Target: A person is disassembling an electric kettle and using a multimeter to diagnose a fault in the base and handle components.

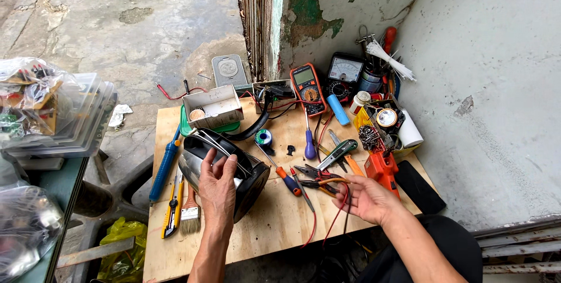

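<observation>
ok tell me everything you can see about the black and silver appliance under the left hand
The appliance is a rounded housing, shiny silver metal on its left side and glossy black on the right. It lies tipped on the plywood board, near the front left. A wire handle or bail crosses its top. The left hand rests on it, fingers spread over the upper face. A paintbrush lies just beside it on the left. Its inside is hidden.
</observation>
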